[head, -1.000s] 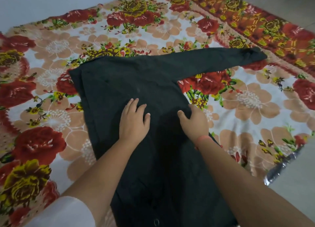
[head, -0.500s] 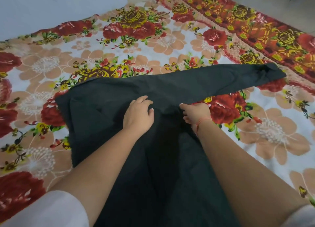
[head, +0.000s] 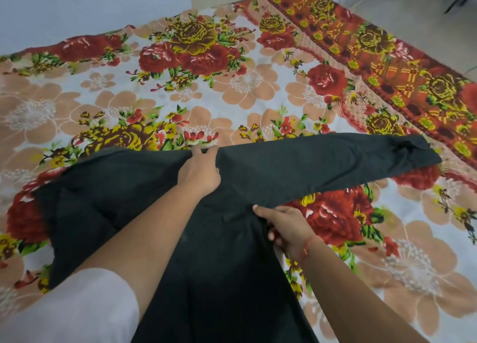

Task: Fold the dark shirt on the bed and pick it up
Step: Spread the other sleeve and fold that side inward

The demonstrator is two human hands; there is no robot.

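The dark shirt (head: 124, 195) lies spread on the bed, its body running toward me and one long sleeve (head: 322, 164) stretched out to the right. My left hand (head: 200, 171) reaches to the shirt's far edge at the shoulder, with its fingertips curled over that edge. My right hand (head: 286, 224) grips the cloth at the right side, where the sleeve meets the body, with the thumb on top and the fingers under the fabric.
The bed is covered by a floral sheet (head: 232, 92) with red and peach flowers. A darker red patterned border (head: 387, 66) runs along the far right edge, with pale floor beyond it. A light wall stands at the far left.
My left hand slid forward from the middle of the shirt to its far shoulder edge. My right hand shifted to the armpit seam and took hold of the cloth. The camera moved closer.
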